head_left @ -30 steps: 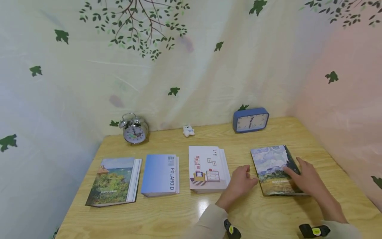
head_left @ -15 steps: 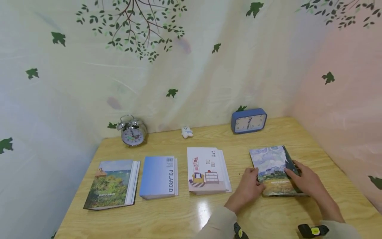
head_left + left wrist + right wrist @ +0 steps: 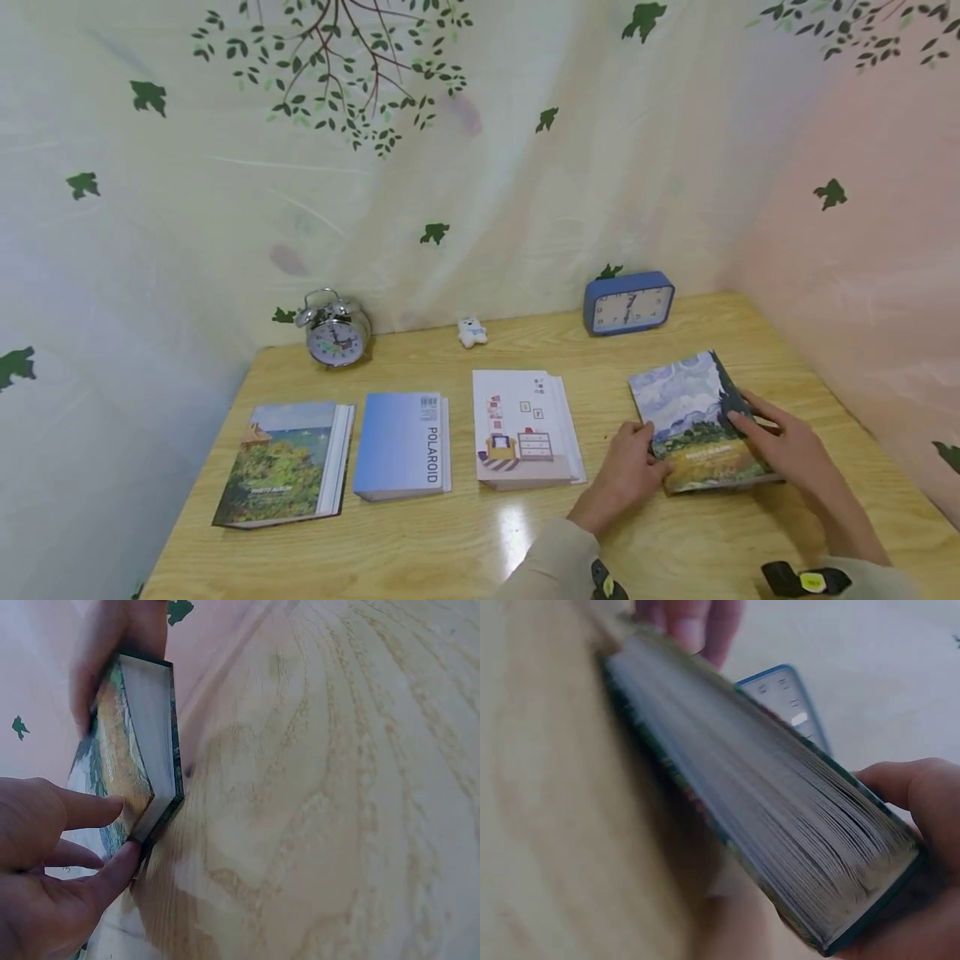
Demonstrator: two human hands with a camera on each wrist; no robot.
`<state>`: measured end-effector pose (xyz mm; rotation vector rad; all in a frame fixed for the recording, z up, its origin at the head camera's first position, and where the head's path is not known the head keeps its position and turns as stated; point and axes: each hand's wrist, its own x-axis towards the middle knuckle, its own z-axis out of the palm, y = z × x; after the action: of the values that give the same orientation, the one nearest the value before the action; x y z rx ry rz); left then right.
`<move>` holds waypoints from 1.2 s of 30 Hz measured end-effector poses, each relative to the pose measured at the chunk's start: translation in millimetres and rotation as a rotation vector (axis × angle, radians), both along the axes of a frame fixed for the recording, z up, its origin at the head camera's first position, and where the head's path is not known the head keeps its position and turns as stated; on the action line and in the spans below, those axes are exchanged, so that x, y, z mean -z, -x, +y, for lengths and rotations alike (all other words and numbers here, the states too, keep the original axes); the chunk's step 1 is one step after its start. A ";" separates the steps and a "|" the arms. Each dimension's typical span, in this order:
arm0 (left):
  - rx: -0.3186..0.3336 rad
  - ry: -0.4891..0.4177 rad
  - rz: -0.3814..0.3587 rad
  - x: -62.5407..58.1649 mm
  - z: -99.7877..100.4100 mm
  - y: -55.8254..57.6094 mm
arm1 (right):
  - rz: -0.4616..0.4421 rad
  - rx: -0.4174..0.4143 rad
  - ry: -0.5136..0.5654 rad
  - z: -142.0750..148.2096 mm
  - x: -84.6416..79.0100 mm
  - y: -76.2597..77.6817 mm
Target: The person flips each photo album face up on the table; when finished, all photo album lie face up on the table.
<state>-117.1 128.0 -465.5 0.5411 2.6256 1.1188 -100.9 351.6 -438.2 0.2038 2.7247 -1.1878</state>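
A photo album (image 3: 686, 417) with a painted landscape cover is at the right of the table, its right side tilted up. My right hand (image 3: 787, 450) grips its right side, thumb on the cover. At the lower left edge, my left hand (image 3: 626, 471) holds the spine side; the left wrist view has its fingertips at the bottom corner of the album (image 3: 112, 742). In the right wrist view the page edges (image 3: 757, 787) face the camera, with the right hand (image 3: 930, 817) at one end and left fingers (image 3: 690, 630) at the other.
Left of the hands lie a white illustrated album (image 3: 517, 425), a blue POLAROID album (image 3: 397, 442) and a green landscape album (image 3: 285, 467). Along the back stand a silver alarm clock (image 3: 336, 333), a small white bear figure (image 3: 472, 332) and a blue clock (image 3: 630, 304). A printed curtain (image 3: 487, 183) hangs behind.
My left hand has moved right onto the album's left edge. The right hand, on the album throughout, has raised its right side off the table.
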 end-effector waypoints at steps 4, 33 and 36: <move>0.004 0.060 0.055 -3.1 2.0 1.1 | 0.046 -0.034 0.027 -4.1 -14.7 0.8; -0.039 -0.493 -0.282 -28.3 -3.9 15.1 | 0.232 -0.047 0.172 -39.0 -47.7 1.7; -0.039 -0.572 -0.315 -36.3 -9.4 17.2 | 0.218 -0.066 0.209 -45.1 -45.7 1.5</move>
<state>-134.3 118.5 -429.2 0.3704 2.0436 1.8124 -102.5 306.5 -392.6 -0.0447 2.7321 -1.5458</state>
